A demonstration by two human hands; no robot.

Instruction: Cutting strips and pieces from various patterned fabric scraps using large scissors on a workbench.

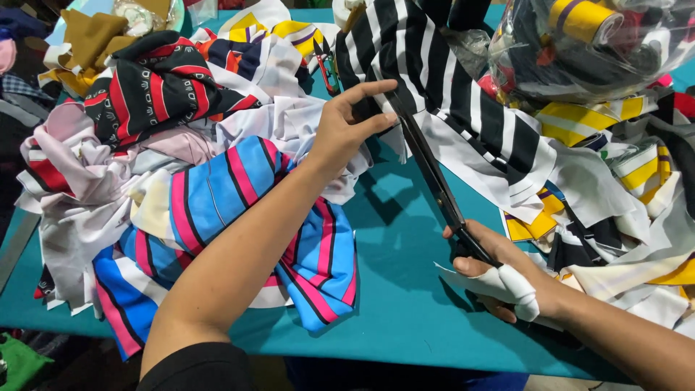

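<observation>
Right hand point(499, 279), low and to the right, is closed around the handles of a pair of long black scissors point(434, 177), its thumb wrapped in white tape or a bandage, and a small white scrap lies just under the thumb. From this hand the blades run up and away to the left, their tips reaching the edge of a black-and-white striped cloth point(463, 94) that hangs down from above; how far apart the blades stand cannot be told. Left hand point(347, 127) is at the far end of the blades, up and to the left of the right hand, its fingers pinching the striped cloth at the spot where the blade tips meet it, forefinger stretched out along the top. Under the left forearm lies a blue cloth with pink and black stripes point(217, 195), part of a loose heap of scraps that spreads further left, with a black and red patterned piece point(156, 87) beyond it. Between the two hands the teal table point(405, 289) shows bare. Right of the right hand are white, yellow and dark offcuts, and above them, beyond the striped cloth, a clear plastic bag point(594, 43) stuffed with coloured things.
</observation>
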